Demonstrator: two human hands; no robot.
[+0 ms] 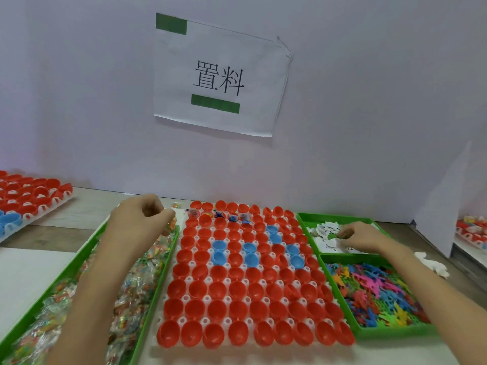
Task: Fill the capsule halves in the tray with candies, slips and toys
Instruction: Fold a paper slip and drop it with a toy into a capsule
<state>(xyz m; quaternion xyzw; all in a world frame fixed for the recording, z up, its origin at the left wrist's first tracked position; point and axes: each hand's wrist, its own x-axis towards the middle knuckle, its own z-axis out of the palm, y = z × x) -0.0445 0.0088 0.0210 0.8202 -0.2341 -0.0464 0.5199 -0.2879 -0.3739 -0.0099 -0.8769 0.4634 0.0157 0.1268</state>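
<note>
While the left hand [142,219] curls above the shiny wrapped candies [131,285], holding I cannot tell what, the right hand [358,237] pinches white paper slips [326,243]. Take just one, then drop it into an empty red plastic capsule half [216,289] in the white tray [206,280] between.

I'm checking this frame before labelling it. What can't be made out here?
- Head view: what the left hand holds, hidden by its curled fingers.
- Head view: whether the right hand pinches a slip, fingertips too small.
- Head view: near end of the candy tray, cut off by the bottom edge.
- Head view: contents of far-row capsules, blurred.
</note>
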